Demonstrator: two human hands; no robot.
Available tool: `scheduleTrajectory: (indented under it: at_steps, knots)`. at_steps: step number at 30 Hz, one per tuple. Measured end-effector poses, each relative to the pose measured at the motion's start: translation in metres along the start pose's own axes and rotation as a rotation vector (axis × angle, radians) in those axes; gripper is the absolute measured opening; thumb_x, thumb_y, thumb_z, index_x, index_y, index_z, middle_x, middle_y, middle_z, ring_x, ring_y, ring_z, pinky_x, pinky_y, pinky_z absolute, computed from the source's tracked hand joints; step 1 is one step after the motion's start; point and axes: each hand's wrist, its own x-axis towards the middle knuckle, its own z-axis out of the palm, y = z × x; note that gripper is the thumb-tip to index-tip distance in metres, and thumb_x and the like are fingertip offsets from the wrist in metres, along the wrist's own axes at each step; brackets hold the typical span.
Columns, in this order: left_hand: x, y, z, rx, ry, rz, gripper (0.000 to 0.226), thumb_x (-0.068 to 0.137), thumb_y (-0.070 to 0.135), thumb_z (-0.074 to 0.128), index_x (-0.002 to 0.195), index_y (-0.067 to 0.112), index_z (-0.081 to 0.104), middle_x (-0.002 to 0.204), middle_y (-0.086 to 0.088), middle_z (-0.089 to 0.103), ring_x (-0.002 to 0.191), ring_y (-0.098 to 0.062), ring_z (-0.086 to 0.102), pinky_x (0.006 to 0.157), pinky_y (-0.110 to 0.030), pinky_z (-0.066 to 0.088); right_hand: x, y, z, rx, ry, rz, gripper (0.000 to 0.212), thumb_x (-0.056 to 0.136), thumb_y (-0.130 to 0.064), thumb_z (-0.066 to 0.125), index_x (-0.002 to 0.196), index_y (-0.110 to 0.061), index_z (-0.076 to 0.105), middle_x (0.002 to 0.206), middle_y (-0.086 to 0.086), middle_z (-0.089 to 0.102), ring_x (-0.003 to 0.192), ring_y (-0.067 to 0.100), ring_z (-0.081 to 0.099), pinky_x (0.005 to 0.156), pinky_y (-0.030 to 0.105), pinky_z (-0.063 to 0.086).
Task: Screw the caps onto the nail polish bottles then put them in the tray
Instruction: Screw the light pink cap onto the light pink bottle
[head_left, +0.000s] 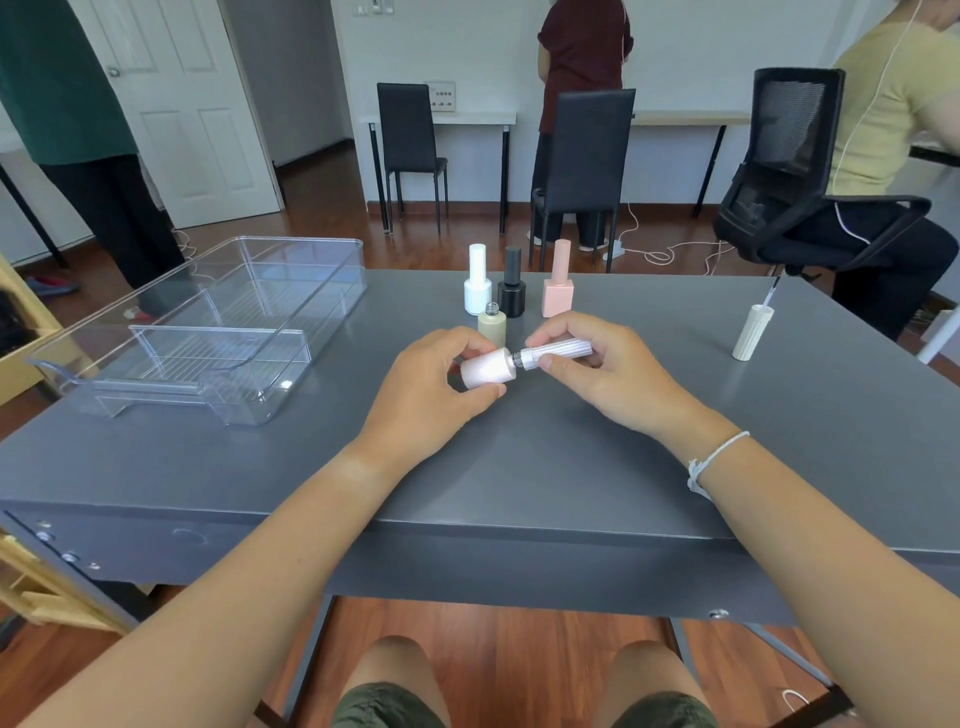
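Left hand (441, 379) gripping pale pink bottle (488, 368) on its side above grey table (571, 467), right hand (587, 364) pinching ribbed cap (561, 352) at its neck, clear tray (208, 332) at ten o'clock holding no bottles, uncapped beige bottle (492, 326) at twelve o'clock, loose beige cap (751, 332) at two o'clock.

One cam only, head-worn, looking fwd and down over a grey desk (571, 467). It's sitting close above the person's forearms, both hands landing near frame centre w/ the left hand (421, 395) and right hand (602, 374) just apart. Wide-angle lens is bending the desk edges. Knees are showing at bottom, chairs and back wall at top. No 2nd view, so nothing shared.
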Motion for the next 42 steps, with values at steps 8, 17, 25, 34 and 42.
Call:
scheduleTrajectory:
  at_steps: [8, 17, 25, 34, 42]
  knots:
    - [-0.001, 0.002, -0.001, -0.008, -0.004, 0.017, 0.022, 0.071, 0.017, 0.074, 0.088, 0.027, 0.063, 0.085, 0.014, 0.061, 0.075, 0.005, 0.051, 0.063, -0.003, 0.035, 0.000, 0.004, 0.000, -0.069, -0.024, -0.008, 0.019, 0.089, -0.011, 0.054, 0.082, -0.028, 0.049, 0.069, -0.013, 0.048, 0.050, -0.001, 0.042, 0.050, 0.008, 0.032]
    - [-0.001, 0.002, -0.001, 0.023, -0.017, 0.011, 0.023, 0.071, 0.020, 0.075, 0.089, 0.028, 0.063, 0.088, 0.012, 0.061, 0.076, 0.003, 0.051, 0.063, -0.004, 0.034, 0.001, 0.012, -0.001, -0.161, -0.031, 0.080, 0.027, 0.092, -0.045, 0.041, 0.072, -0.029, 0.049, 0.057, -0.006, 0.043, 0.052, 0.011, 0.034, 0.055, 0.028, 0.032]
    - [-0.001, 0.002, -0.001, 0.030, -0.024, 0.009, 0.023, 0.071, 0.021, 0.074, 0.089, 0.029, 0.063, 0.087, 0.013, 0.061, 0.075, 0.002, 0.050, 0.063, -0.005, 0.035, 0.003, 0.010, -0.001, -0.141, 0.055, 0.022, 0.020, 0.092, -0.029, 0.050, 0.072, -0.030, 0.047, 0.057, -0.007, 0.041, 0.049, 0.001, 0.038, 0.048, 0.011, 0.030]
    - [-0.001, 0.002, -0.001, 0.012, -0.005, -0.010, 0.023, 0.070, 0.021, 0.075, 0.089, 0.027, 0.064, 0.087, 0.013, 0.061, 0.072, 0.002, 0.050, 0.062, -0.007, 0.036, 0.002, 0.011, -0.002, -0.126, -0.048, 0.056, 0.016, 0.090, -0.019, 0.051, 0.081, -0.029, 0.043, 0.072, 0.002, 0.045, 0.053, 0.006, 0.034, 0.053, 0.021, 0.032]
    - [-0.001, 0.001, -0.001, 0.022, 0.004, -0.011, 0.023, 0.071, 0.022, 0.075, 0.089, 0.028, 0.063, 0.087, 0.014, 0.062, 0.073, 0.002, 0.050, 0.062, -0.005, 0.035, 0.001, 0.012, -0.003, -0.101, -0.013, 0.089, 0.015, 0.091, -0.039, 0.047, 0.079, -0.030, 0.048, 0.060, -0.012, 0.046, 0.050, 0.003, 0.037, 0.053, 0.018, 0.032]
